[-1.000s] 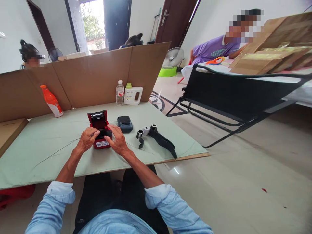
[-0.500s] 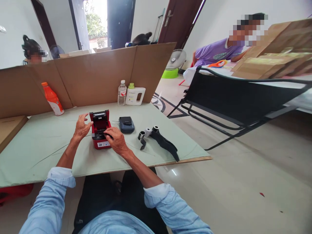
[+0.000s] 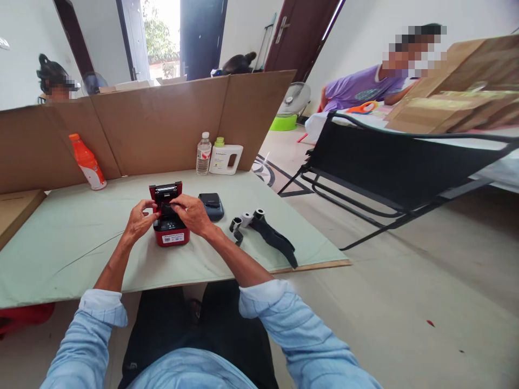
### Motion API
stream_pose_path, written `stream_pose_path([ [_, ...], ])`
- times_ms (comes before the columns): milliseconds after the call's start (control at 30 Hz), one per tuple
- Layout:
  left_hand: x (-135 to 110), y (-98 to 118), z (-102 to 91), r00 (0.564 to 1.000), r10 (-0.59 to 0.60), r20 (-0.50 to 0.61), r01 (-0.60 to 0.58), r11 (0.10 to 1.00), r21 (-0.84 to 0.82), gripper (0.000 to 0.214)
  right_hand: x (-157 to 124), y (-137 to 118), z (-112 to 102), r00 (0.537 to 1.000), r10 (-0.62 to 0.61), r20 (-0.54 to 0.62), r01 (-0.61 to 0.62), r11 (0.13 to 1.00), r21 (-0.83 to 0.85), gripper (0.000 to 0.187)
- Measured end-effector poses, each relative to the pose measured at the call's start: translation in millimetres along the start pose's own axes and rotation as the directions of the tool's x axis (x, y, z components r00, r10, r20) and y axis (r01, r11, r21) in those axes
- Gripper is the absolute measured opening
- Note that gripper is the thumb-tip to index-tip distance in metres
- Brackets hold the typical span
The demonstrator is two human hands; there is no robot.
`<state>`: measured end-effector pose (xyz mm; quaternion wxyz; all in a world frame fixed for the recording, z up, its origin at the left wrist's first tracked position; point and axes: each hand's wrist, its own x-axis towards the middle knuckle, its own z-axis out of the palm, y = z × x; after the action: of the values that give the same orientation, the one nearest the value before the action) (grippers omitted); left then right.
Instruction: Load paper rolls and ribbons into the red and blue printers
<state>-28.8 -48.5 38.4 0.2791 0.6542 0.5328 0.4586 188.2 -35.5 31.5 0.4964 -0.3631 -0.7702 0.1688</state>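
Note:
A small red label printer [image 3: 172, 238] stands on the table with its lid [image 3: 166, 190] raised and its black inside showing. My left hand [image 3: 140, 220] is at the printer's left side, thumb and fingers drawn together by the opening; what they grip, if anything, is hidden. From the right, my right hand [image 3: 193, 213] reaches over the opening with its fingertips pinched on a small dark piece [image 3: 167, 207], too small to name. Beyond that hand sits a dark blue device [image 3: 211, 206], partly covered by it.
Right of my arm lie small rolls [image 3: 245, 219] and a long black strip [image 3: 273, 240]. An orange bottle [image 3: 87, 162], a clear bottle [image 3: 203, 154] and a white jug [image 3: 226, 159] stand against the cardboard screen [image 3: 162, 124]. A black folding chair [image 3: 397, 167] stands to the right.
My right hand has moved up and away from me, toward the printer's raised lid. My left hand has come down and right, its spread fingers now closed in at the opening.

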Motion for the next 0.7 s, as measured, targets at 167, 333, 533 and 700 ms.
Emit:
stream_pose_path([
  [167,-0.5,20.7,3.3,0.982,0.094,0.166,-0.079,0.992,-0.096,0.042,35.3,-21.9,-17.8,0.999,0.043,0.009,-0.044,0.98,0.196,0.017],
  [333,1.1,40.5,13.2,0.955,0.128,0.268,-0.061,0.968,-0.244,0.043,46.8,-45.8,-47.6,0.998,0.023,-0.054,-0.002,0.933,0.36,0.018],
  [533,-2.0,72.3,31.6,0.923,0.176,0.342,-0.139,0.982,-0.131,0.032,37.9,-52.4,-92.7,0.988,0.041,-0.148,0.023,0.914,0.405,0.021],
  [700,3.7,97.5,60.7,0.912,0.185,0.367,-0.15,0.981,-0.122,0.035,20.4,-42.7,-139.9,0.966,0.095,-0.241,0.012,0.912,0.409,0.029],
])
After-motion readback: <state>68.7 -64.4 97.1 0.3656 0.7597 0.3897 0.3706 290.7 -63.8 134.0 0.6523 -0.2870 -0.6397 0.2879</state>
